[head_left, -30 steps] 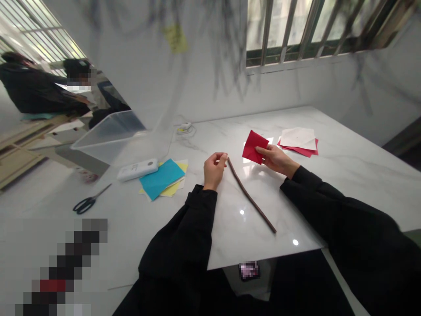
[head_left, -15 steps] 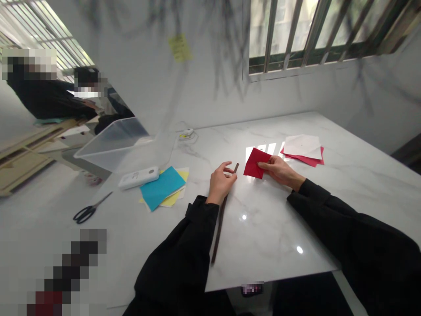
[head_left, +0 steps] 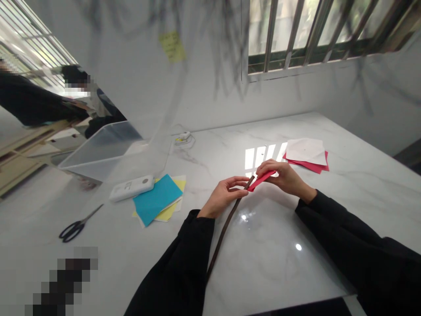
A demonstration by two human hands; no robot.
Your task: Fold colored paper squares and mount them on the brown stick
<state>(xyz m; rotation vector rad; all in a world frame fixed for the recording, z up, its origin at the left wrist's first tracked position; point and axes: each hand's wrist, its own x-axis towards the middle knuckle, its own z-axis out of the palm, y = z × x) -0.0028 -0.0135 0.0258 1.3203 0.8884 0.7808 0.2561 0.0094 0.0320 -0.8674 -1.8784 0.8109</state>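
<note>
Head: my left grip (head_left: 223,197) is pinching a slender brown stick (head_left: 226,225) running nearward, my right grip (head_left: 287,176) holding flat red paper (head_left: 262,179) rightward.

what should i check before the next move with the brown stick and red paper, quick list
1. Left hand on the brown stick, near its upper end: ok.
2. Right hand gripping the red paper: ok.
3. Paper touching the stick: cannot tell; they are very close.
4. Stick's lower end in view: not ok, the left sleeve hides it.
5. Scissors clear of both hands: ok, lying off to the left.
</note>
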